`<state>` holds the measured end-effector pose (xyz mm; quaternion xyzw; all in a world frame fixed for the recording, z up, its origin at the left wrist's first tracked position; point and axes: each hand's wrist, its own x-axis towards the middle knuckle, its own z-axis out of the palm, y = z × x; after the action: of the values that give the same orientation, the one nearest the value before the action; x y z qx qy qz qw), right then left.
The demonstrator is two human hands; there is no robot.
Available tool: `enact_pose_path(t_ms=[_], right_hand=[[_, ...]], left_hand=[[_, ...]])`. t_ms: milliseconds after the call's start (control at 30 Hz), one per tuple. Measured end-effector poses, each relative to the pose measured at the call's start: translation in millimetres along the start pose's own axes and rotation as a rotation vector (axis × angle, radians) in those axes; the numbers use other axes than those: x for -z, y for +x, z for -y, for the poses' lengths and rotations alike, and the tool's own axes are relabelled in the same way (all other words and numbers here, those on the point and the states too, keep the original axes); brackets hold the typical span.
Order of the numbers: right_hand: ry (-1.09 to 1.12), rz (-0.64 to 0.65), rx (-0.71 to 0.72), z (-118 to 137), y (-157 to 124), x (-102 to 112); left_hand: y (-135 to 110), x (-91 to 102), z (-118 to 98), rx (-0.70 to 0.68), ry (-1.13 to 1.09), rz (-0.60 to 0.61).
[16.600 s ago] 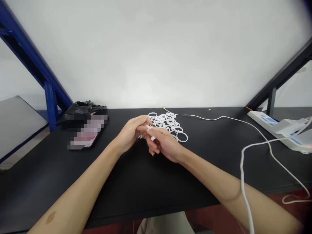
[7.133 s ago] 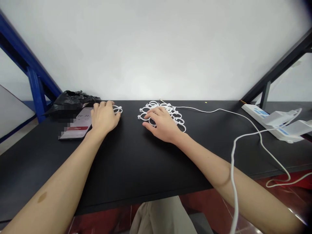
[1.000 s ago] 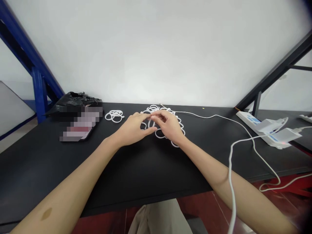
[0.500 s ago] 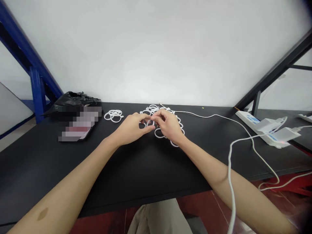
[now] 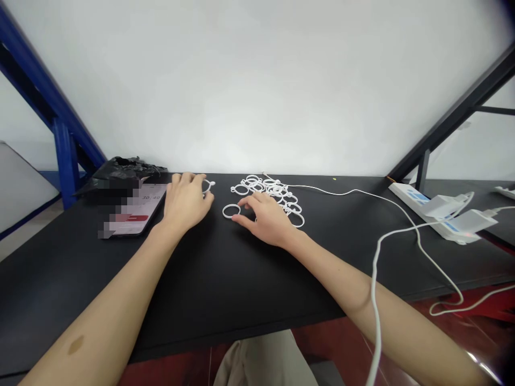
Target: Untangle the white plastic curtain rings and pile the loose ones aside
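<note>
My left hand (image 5: 187,201) is over the left part of the black table, palm down with its fingers and thumb apart. Its fingers hide most of a small group of white rings; one white ring with a small tab (image 5: 212,183) sticks out past them. My right hand (image 5: 266,219) is near the middle, thumb and forefinger at the right edge of a single thin white ring (image 5: 226,216). Behind and beside that hand lies a loose pile of several white rings with small tabs (image 5: 252,184), partly hidden by it.
A phone (image 5: 147,209), partly pixelated, lies at the left before a crumpled black plastic bag (image 5: 124,169). A white cable (image 5: 374,300) hangs across my right forearm. At the right is a white power strip (image 5: 426,212) with plugged-in adapters. A white wall (image 5: 257,86) stands behind.
My hands were together over a ring in the middle. The left hand has moved left onto the small group. The right has stayed near the pile, now at a separate ring.
</note>
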<state>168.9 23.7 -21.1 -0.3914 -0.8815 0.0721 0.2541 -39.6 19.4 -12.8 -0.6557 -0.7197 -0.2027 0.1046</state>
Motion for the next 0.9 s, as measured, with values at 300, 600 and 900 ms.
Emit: enact_pose_path(t_ms=[300, 600, 900], right_hand=[[-0.236, 0.069, 0.022, 14.1, -1.2, -11.3], [-0.252, 0.027, 0.029, 1.9, 4.3, -9.2], [-0.087, -0.154, 0.167, -11.7, 8.3, -2.2]], left_hand=[[-2.6, -6.6, 8.7, 0.063, 0.116, 0.054], [-7.3, -4.2, -10.1, -0.409, -0.306, 0.178], [-13.6, -7.4, -20.8, -0.448, -0.375, 0.190]])
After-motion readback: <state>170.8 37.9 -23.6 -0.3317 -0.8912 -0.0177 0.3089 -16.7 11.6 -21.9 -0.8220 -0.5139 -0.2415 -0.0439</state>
